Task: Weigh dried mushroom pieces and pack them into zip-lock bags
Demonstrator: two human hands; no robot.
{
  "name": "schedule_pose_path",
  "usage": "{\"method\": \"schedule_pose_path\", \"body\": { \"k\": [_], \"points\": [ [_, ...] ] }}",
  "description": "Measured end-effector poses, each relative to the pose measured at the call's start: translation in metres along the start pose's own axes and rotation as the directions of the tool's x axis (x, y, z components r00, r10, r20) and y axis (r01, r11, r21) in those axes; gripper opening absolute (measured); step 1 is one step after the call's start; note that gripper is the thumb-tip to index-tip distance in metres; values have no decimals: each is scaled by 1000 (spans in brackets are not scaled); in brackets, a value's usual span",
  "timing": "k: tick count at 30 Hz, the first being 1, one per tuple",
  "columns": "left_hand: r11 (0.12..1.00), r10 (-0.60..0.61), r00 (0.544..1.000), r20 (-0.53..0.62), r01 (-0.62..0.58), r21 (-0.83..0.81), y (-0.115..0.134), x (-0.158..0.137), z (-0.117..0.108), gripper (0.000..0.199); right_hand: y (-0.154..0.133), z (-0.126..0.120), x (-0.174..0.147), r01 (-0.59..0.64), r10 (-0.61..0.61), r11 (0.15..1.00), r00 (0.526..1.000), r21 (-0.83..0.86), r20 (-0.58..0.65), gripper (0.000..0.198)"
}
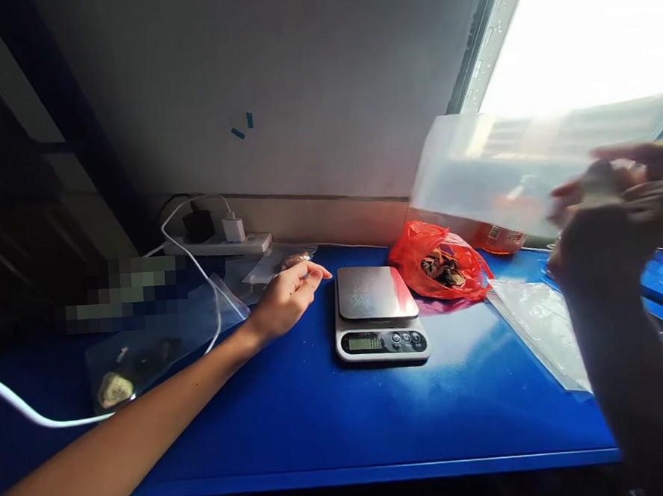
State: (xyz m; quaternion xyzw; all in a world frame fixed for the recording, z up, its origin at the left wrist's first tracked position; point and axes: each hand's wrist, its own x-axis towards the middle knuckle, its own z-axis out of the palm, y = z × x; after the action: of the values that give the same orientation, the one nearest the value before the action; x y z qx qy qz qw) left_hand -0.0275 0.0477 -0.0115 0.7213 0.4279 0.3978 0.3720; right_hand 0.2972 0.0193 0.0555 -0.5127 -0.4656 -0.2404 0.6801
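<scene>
Beside the left edge of a kitchen scale (377,294), my left hand (287,299) is closed, thumb and fingers pressed together; whether anything small is inside cannot be seen. The scale has a bare metal plate and a lit display too small to read. At the right, my right hand (614,193), smeared by motion, is raised and closed on a clear plastic bag (467,168), which spreads out to the left in front of the window. Behind the scale's right side stands an open red plastic bag (414,258) with dried brown slices (444,269) inside.
A stack of clear bags (541,325) lies on the blue table (342,427) at right, near an orange-red bottle (499,238). A power strip (246,243) with a white cable (198,264) sits at the back left. Filled clear bags (115,388) lie at left.
</scene>
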Motion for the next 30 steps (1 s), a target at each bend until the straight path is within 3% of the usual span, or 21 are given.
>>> {"method": "schedule_pose_path", "body": {
  "k": [2, 5, 8, 11, 15, 19, 21, 24, 25, 27, 30],
  "points": [
    [999, 17, 997, 73, -14, -36, 5, -4, 3, 47, -19, 6, -29, -288, 216, 906, 945, 310, 247, 17],
    [993, 57, 987, 152, -39, -116, 10, -9, 5, 59, -39, 16, -73, -520, 241, 724, 807, 454, 539, 12],
    [984, 32, 990, 136, -7, -180, 11, -12, 6, 50, -46, 21, -96, -565, 210, 693, 752, 447, 624, 11],
    [964, -5, 999, 49, 18, -267, 9, -10, 5, 31, -45, 20, -98, -592, 205, 676, 723, 439, 659, 16],
    [937, -54, 998, -10, 47, -347, 8, -8, 4, 17, -46, 15, -98, -570, 194, 692, 739, 444, 645, 22],
    [912, -146, 988, -47, 116, -393, 10, -8, 5, 9, -48, 13, -112, -506, 80, 730, 731, 460, 678, 22],
    [904, -165, 984, -72, 122, -409, 10, -8, 5, 7, -47, 13, -118, -422, 22, 779, 758, 464, 652, 27],
    [906, -162, 982, -95, 109, -410, 9, -7, 6, 5, -46, 11, -123, -65, -127, 922, 881, 382, 456, 42],
    [906, -159, 982, -99, 105, -411, 9, -7, 7, 6, -48, 9, -124, 82, -211, 943, 895, 321, 392, 51],
    [906, -154, 984, -94, 103, -411, 9, -9, 10, 8, -55, 4, -128, 308, -379, 920, 855, 241, 354, 71],
    [905, -153, 984, -90, 103, -413, 13, -12, 17, 12, -70, -3, -138, 459, -531, 847, 751, 268, 393, 92]
  ]
}}
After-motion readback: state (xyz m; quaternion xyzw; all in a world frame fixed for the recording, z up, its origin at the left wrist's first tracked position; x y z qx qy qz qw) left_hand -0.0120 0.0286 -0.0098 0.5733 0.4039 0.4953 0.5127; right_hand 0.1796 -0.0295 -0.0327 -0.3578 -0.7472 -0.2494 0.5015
